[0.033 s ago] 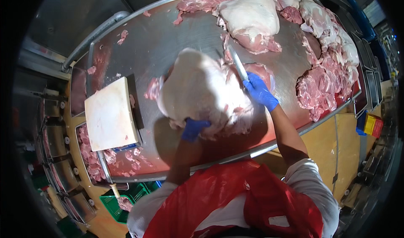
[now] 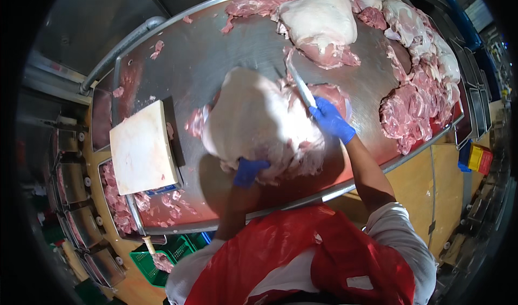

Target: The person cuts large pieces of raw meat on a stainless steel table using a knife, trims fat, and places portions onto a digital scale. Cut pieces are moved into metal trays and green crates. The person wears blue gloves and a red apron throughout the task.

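A large piece of raw meat with pale skin [image 2: 245, 110] lies before me on the metal table, pink flesh showing at its edges. My blue-gloved left hand [image 2: 251, 171] grips its near edge, the fingers partly hidden against the meat. In my blue-gloved right hand [image 2: 331, 119] is a knife [image 2: 304, 89], held at the right side of this piece. Its blade points away from me and slightly left, across the far right edge of the meat. The knife's handle is hidden inside my glove.
Other raw meat pieces [image 2: 318, 19] line the table's far and right edges. A white cutting board [image 2: 141, 148] stands at the left, beside meat scraps [image 2: 171, 203]. Below the near left corner are a wooden-handled tool [image 2: 148, 244] and a green basket [image 2: 141, 262]. The table's raised rim [image 2: 291, 203] runs nearest me.
The blade has swung slightly left and toward me. The skin-covered meat has shifted a little toward me at its far end. Both hands keep their holds.
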Action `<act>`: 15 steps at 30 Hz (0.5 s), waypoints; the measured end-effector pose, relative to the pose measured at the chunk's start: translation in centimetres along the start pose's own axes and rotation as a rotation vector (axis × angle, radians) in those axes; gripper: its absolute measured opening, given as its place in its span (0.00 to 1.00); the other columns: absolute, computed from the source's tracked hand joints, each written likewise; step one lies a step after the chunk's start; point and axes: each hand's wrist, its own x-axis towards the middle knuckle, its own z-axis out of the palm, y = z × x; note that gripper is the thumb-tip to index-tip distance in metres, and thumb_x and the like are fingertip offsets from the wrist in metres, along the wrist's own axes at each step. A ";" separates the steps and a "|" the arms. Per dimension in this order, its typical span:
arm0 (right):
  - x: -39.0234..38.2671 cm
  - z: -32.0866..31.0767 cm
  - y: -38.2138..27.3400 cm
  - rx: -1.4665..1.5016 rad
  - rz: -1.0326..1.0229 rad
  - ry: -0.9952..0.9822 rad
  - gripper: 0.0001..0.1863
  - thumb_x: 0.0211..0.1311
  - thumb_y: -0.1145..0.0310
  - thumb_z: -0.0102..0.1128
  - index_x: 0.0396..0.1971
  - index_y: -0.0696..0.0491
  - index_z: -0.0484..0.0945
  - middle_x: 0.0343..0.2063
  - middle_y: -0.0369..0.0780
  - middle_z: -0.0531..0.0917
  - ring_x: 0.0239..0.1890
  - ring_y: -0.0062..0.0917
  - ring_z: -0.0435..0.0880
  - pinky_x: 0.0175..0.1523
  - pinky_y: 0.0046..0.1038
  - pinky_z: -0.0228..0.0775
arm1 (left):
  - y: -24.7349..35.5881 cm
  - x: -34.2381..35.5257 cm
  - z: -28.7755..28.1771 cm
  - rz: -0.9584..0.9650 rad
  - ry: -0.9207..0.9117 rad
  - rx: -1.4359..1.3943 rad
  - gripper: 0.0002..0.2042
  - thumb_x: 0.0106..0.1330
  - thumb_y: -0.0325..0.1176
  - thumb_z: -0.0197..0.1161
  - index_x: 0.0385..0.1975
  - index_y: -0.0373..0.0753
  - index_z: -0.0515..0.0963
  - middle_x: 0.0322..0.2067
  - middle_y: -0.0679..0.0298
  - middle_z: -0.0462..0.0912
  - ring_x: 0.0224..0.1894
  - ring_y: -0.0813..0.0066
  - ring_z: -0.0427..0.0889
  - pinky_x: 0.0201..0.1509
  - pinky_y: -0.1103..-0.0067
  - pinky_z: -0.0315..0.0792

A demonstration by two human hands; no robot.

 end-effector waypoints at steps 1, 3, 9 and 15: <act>-0.6 0.4 -0.1 -0.001 -0.058 -0.059 0.23 0.72 0.58 0.49 0.58 0.58 0.72 0.53 0.53 0.77 0.58 0.45 0.75 0.64 0.39 0.64 | 0.1 -1.5 0.3 0.000 0.044 -0.050 0.26 0.52 0.19 0.66 0.55 0.31 0.73 0.45 0.55 0.82 0.44 0.65 0.83 0.45 0.73 0.81; -2.6 1.0 -1.1 -0.101 -0.138 -0.029 0.23 0.72 0.58 0.50 0.58 0.59 0.72 0.53 0.53 0.77 0.58 0.47 0.74 0.64 0.40 0.64 | 1.3 -4.6 1.3 0.019 0.102 -0.120 0.27 0.50 0.18 0.64 0.55 0.30 0.73 0.45 0.54 0.82 0.43 0.65 0.83 0.45 0.73 0.81; -5.1 2.4 -1.2 0.053 0.011 0.012 0.16 0.69 0.63 0.53 0.49 0.57 0.76 0.44 0.53 0.81 0.49 0.47 0.79 0.54 0.42 0.70 | 5.4 -9.1 -2.7 0.127 0.207 -0.137 0.21 0.50 0.20 0.60 0.48 0.30 0.76 0.34 0.60 0.84 0.36 0.67 0.83 0.42 0.75 0.79; -7.3 11.1 -3.0 0.331 0.201 0.115 0.11 0.73 0.61 0.52 0.37 0.53 0.77 0.26 0.39 0.80 0.24 0.26 0.77 0.33 0.32 0.73 | 19.3 -5.8 2.2 0.225 0.339 -0.035 0.09 0.52 0.26 0.63 0.33 0.34 0.82 0.31 0.60 0.84 0.32 0.68 0.83 0.41 0.73 0.78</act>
